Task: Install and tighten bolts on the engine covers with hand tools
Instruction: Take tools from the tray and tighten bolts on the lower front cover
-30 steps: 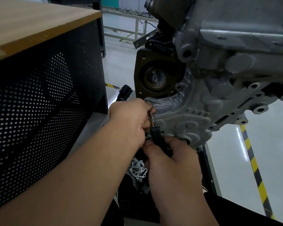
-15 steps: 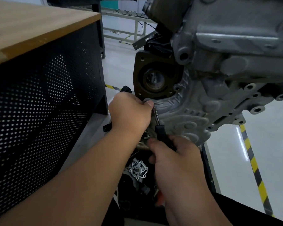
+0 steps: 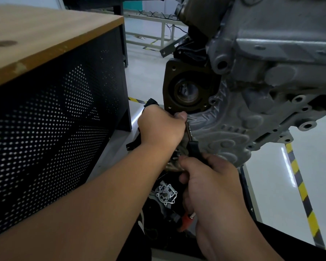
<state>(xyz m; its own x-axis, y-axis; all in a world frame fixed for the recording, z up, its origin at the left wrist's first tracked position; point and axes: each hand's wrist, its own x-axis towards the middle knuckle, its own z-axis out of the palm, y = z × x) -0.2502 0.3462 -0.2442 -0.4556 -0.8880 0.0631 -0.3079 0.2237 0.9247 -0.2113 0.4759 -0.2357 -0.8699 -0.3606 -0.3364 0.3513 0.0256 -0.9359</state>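
A grey cast engine cover (image 3: pixel 231 140) hangs at the lower front of the engine. A ratchet wrench (image 3: pixel 191 140), with a steel shank and a black handle, stands nearly upright against the cover's left edge. My left hand (image 3: pixel 161 129) curls around the wrench's upper end, its thumb tip against the cover. My right hand (image 3: pixel 209 181) grips the black handle from below. The wrench head and any bolt under it are hidden behind my left hand.
A workbench (image 3: pixel 45 40) with a wooden top and a black perforated side panel fills the left. A dark round housing (image 3: pixel 188 89) sits above my left hand. Loose parts, including a small metal pump body (image 3: pixel 167 194), lie below. A yellow-black floor stripe (image 3: pixel 301 189) runs at the right.
Both hands and the wrench have shifted slightly upward along the cover's left edge. The wrench handle has swung a little more upright.
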